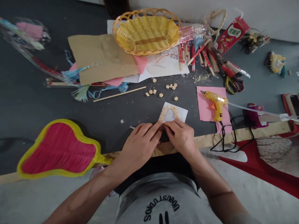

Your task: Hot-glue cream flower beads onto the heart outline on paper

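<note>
A small white paper square (184, 112) lies near the table's front edge. On it stands an arch of small pale beige pieces (170, 107); its near part is hidden behind my fingers. My left hand (143, 141) rests at the paper's near left side, fingers bent and pressed together. Close beside it, my right hand (181, 137) is closed in a pinch, its fingertips meeting those of the left at the paper's near edge. Whatever is between the fingertips is too small or too covered to name. Several loose beige pieces (161, 95) are scattered just beyond the paper.
A yellow glue gun (218, 105) lies on pink paper (203, 109) to the right, its black cord (223, 137) hanging over the edge. At left is a red-and-yellow fan (60, 149). Behind are a thin stick (119, 94), yellow basket (147, 34), brown paper (98, 56) and scissors (231, 84).
</note>
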`<state>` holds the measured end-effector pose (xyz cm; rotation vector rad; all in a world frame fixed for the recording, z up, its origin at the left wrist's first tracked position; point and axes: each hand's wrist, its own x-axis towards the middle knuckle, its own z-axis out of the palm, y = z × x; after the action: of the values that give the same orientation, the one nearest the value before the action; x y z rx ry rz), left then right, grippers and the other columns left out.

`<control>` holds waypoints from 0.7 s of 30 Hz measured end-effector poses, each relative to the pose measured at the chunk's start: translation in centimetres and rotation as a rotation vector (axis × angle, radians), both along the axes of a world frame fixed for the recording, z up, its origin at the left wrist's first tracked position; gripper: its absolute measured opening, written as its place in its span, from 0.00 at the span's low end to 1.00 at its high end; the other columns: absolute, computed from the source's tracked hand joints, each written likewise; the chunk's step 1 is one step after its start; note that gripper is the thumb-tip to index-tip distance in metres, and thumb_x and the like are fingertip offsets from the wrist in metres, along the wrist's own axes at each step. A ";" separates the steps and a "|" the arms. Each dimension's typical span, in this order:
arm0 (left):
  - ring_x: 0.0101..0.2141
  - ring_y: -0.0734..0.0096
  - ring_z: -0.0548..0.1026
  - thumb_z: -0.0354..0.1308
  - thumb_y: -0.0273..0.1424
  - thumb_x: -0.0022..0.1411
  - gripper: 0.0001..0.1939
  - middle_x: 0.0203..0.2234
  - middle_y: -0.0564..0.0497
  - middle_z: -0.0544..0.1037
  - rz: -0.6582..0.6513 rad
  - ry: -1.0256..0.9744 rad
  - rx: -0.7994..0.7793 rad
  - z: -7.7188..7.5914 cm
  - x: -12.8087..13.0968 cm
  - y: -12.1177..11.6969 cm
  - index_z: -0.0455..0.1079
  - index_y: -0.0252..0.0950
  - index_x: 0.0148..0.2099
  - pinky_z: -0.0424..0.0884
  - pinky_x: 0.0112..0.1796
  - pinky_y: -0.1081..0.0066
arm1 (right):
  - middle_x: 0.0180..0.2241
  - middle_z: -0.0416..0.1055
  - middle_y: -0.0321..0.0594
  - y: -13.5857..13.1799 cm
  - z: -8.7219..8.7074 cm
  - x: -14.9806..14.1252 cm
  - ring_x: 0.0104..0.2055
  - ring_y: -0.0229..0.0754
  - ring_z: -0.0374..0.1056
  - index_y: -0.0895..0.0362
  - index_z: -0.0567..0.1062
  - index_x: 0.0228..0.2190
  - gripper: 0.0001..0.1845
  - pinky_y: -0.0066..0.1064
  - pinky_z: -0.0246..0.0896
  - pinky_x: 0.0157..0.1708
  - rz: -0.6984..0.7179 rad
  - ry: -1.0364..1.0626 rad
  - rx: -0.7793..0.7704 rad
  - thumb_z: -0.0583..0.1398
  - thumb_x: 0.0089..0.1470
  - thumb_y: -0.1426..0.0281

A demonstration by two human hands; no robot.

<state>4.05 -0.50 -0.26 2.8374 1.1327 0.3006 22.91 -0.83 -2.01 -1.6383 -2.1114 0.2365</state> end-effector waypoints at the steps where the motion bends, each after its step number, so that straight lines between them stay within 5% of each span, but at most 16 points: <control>1: 0.49 0.53 0.73 0.53 0.27 0.68 0.17 0.60 0.41 0.72 0.010 0.000 0.001 0.0 0.0 0.0 0.72 0.31 0.56 0.75 0.48 0.54 | 0.31 0.78 0.35 0.0 0.0 0.0 0.33 0.35 0.72 0.53 0.80 0.35 0.10 0.27 0.59 0.33 -0.005 0.004 -0.001 0.59 0.65 0.68; 14: 0.48 0.50 0.75 0.55 0.25 0.66 0.16 0.56 0.36 0.73 0.043 -0.025 -0.001 0.0 -0.1 -0.2 0.73 0.31 0.55 0.77 0.47 0.53 | 0.30 0.76 0.34 0.1 -0.1 -0.5 0.29 0.35 0.71 0.53 0.79 0.32 0.11 0.27 0.55 0.28 -0.064 -0.050 -0.003 0.58 0.65 0.68; 21: 0.50 0.50 0.75 0.56 0.27 0.67 0.17 0.56 0.38 0.74 0.024 0.035 -0.020 0.6 -0.5 0.2 0.73 0.34 0.56 0.76 0.48 0.52 | 0.33 0.77 0.39 -0.8 0.9 1.4 0.34 0.38 0.74 0.56 0.78 0.37 0.10 0.27 0.66 0.36 0.044 0.133 -0.040 0.57 0.66 0.68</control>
<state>3.51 -0.26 0.35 2.8242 1.1709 0.2410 24.26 -1.63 -1.13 -1.5551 -2.0562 0.3934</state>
